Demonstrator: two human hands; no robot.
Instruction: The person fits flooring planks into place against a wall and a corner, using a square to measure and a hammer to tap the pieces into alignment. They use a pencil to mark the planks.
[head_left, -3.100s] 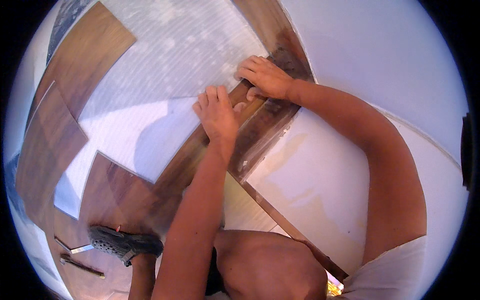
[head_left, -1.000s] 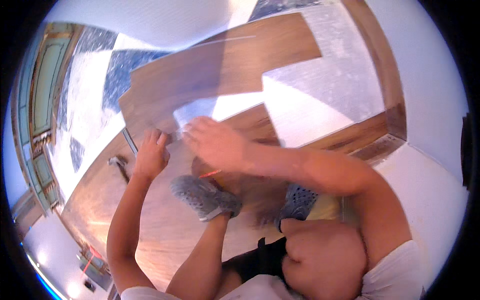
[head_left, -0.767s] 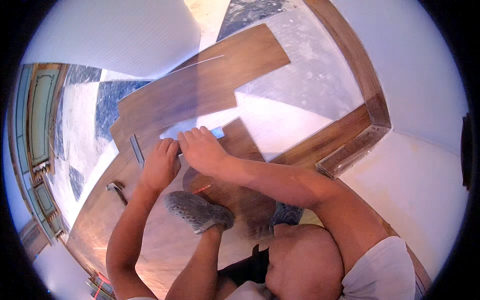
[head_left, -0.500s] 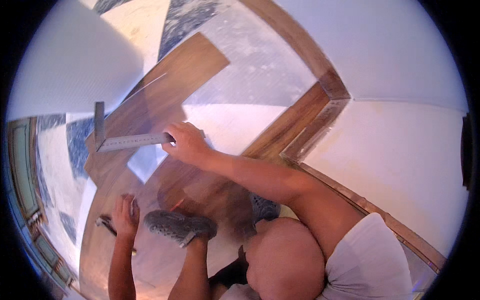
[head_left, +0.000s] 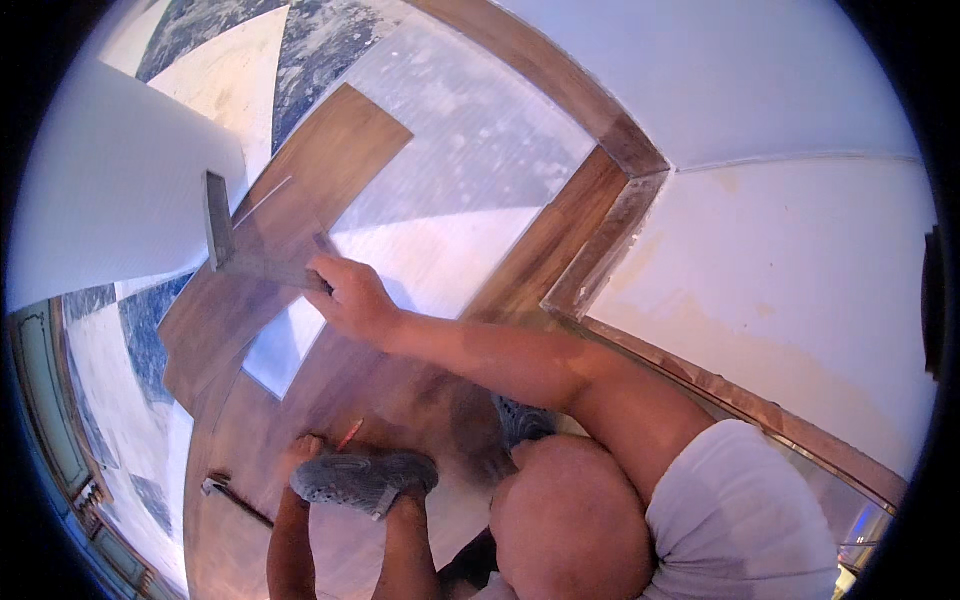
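Clasping 1 metal square [head_left: 219,240] in right hand [head_left: 352,297], likely mid-measuring.
Holding it over wood planks [head_left: 325,160], left of centre; unable to tell spread of fingers on left hand [head_left: 304,452], partly behind shoe [head_left: 360,478], near 1 red pencil [head_left: 350,434]. Probably calls next for pinching pencil.

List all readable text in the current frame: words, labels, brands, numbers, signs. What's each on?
Readable text: none.
Metal square in the right hand: blade blurred, any markings unreadable.
Hammer and thin red stick: too small to show any lettering.
Wooden planks and right-hand wall: no labels or signs seen.
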